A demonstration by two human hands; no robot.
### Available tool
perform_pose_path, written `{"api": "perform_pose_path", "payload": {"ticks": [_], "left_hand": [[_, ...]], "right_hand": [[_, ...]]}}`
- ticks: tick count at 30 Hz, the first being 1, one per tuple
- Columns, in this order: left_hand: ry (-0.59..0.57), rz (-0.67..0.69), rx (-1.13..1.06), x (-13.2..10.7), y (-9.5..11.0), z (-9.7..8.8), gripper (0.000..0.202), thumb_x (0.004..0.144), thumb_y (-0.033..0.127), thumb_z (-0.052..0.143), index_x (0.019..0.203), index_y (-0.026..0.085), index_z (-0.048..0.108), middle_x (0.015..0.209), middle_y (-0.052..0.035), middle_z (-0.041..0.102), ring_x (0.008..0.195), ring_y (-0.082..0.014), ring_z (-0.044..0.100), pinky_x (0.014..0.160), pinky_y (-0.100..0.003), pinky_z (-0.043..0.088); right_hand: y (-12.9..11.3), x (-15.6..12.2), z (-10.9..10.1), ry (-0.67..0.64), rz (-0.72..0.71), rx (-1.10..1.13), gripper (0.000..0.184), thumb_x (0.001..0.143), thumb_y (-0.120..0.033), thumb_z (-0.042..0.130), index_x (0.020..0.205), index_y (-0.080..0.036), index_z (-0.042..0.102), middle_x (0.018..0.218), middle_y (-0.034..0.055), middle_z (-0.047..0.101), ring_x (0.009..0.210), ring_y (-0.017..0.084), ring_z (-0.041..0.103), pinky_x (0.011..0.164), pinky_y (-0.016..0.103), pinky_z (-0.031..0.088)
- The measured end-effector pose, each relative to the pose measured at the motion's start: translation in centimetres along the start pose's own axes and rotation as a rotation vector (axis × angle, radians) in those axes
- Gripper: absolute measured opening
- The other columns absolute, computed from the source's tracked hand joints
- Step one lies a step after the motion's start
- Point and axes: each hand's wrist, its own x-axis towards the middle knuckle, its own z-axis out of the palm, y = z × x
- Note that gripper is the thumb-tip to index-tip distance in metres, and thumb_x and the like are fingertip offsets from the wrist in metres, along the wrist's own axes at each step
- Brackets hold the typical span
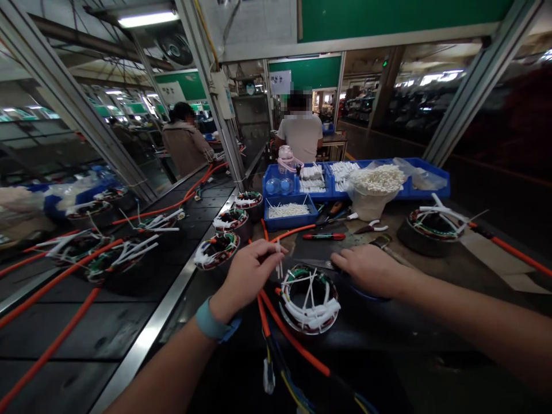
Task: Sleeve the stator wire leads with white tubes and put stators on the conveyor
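Observation:
A motor stator (pixel 317 313) lies in front of me, with white sleeves around its rim and thin white ties crossing its opening. My left hand (pixel 250 270) is closed in a pinch at the stator's far left side, holding a few thin white strips (pixel 280 269) that hang from the fingertips. To the right of the stator, my right hand (pixel 366 267) is closed around a pair of scissors (pixel 317 263). Their blades point left, over the far rim of the stator, and a dark blue handle loop shows below the hand. Orange cables (pixel 293 336) run beside the stator.
More stators (pixel 217 251) stand along the metal rail at left, others on the conveyor (pixel 56 328). Another stator (pixel 431 230) sits at right. Behind are blue bins (pixel 291 215) of white parts, a red marker (pixel 323 236) and pliers (pixel 373 226). Two people are farther back.

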Motion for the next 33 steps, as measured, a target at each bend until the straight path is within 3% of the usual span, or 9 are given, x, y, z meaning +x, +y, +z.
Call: {"api": "perform_pose_path", "payload": {"ticks": [4,6,13,18,22,24,27,29,33], "left_hand": [[-0.398,0.126,0.188,0.3,1.2,0.1,0.014,0.075,0.016,0.062,0.087,0.020,0.067,0.093,-0.0020,0.067,0.086,-0.0177,0.061,0.078,-0.026,0.045],[-0.479,0.129,0.230,0.6,1.1,-0.1,0.010,0.076,0.015,0.060,0.079,0.018,0.068,0.084,-0.0019,0.066,0.079,-0.0166,0.061,0.072,-0.025,0.044],[-0.304,-0.134,-0.035,0.5,-1.6,-1.4,0.026,0.080,0.035,0.052,0.084,0.016,0.069,0.078,-0.0011,0.069,0.074,-0.0167,0.061,0.070,-0.025,0.045],[-0.205,-0.141,-0.080,-0.4,-0.9,-1.6,0.025,0.077,0.037,0.054,0.079,0.016,0.068,0.085,-0.0029,0.068,0.081,-0.0179,0.061,0.076,-0.026,0.044],[-0.034,-0.260,-0.143,-0.7,-0.1,-2.1,0.028,0.078,0.040,0.053,0.081,0.015,0.066,0.083,-0.0029,0.067,0.077,-0.0170,0.060,0.072,-0.025,0.045],[-0.135,-0.314,-0.183,-0.8,0.3,-2.1,0.030,0.074,0.039,0.057,0.090,0.014,0.066,0.075,-0.0008,0.064,0.069,-0.0154,0.057,0.065,-0.024,0.043],[-0.493,-0.319,-0.250,-0.7,0.9,-1.4,0.039,0.068,0.031,0.063,0.103,0.014,0.064,0.065,0.0038,0.056,0.059,-0.0117,0.049,0.056,-0.020,0.038],[-0.650,-0.275,-0.247,-0.2,1.6,-0.4,0.035,0.066,0.026,0.064,0.099,0.014,0.066,0.062,0.0047,0.052,0.057,-0.0104,0.046,0.052,-0.019,0.035],[-0.729,-0.192,-0.251,1.2,2.9,1.4,0.023,0.069,0.026,0.060,0.086,0.013,0.069,0.067,0.0019,0.057,0.061,-0.0111,0.047,0.056,-0.019,0.036]], "right_hand": [[0.6,-1.8,0.7,0.006,0.030,-0.017,0.035,0.081,-0.011,0.045,0.115,-0.018,0.052,0.086,0.0091,0.064,0.073,0.023,0.062,0.054,0.028,0.035],[0.1,-2.0,0.5,0.008,0.004,-0.027,0.038,0.081,-0.011,0.046,0.118,-0.018,0.051,0.088,0.0092,0.064,0.073,0.023,0.061,0.056,0.030,0.036],[-2.5,0.2,-1.2,0.022,-0.104,0.017,0.025,0.082,-0.012,0.046,0.106,-0.017,0.054,0.083,0.0071,0.063,0.070,0.023,0.061,0.053,0.029,0.034],[-2.6,0.7,-1.2,0.007,-0.130,-0.032,0.022,0.085,-0.013,0.044,0.103,-0.015,0.056,0.082,0.0087,0.065,0.069,0.025,0.062,0.050,0.030,0.032],[-1.2,-1.7,-0.7,-0.013,-0.044,-0.009,0.026,0.081,-0.008,0.044,0.102,-0.016,0.056,0.079,0.0074,0.064,0.067,0.024,0.062,0.051,0.031,0.032],[-0.4,-3.5,-0.6,-0.001,-0.024,0.010,0.034,0.078,-0.007,0.046,0.109,-0.018,0.054,0.082,0.0068,0.064,0.069,0.024,0.061,0.054,0.031,0.034],[0.1,-5.8,-0.8,0.000,-0.038,0.040,0.043,0.074,-0.007,0.049,0.115,-0.020,0.051,0.084,0.0060,0.063,0.071,0.024,0.060,0.057,0.031,0.035],[-0.2,-6.4,-1.3,-0.028,-0.058,0.071,0.038,0.074,-0.008,0.049,0.110,-0.020,0.053,0.081,0.0051,0.062,0.070,0.023,0.059,0.056,0.031,0.033],[-1.6,-5.6,-2.5,-0.061,-0.120,0.122,0.026,0.076,-0.011,0.049,0.100,-0.019,0.056,0.078,0.0045,0.061,0.068,0.021,0.058,0.053,0.030,0.030]]}}
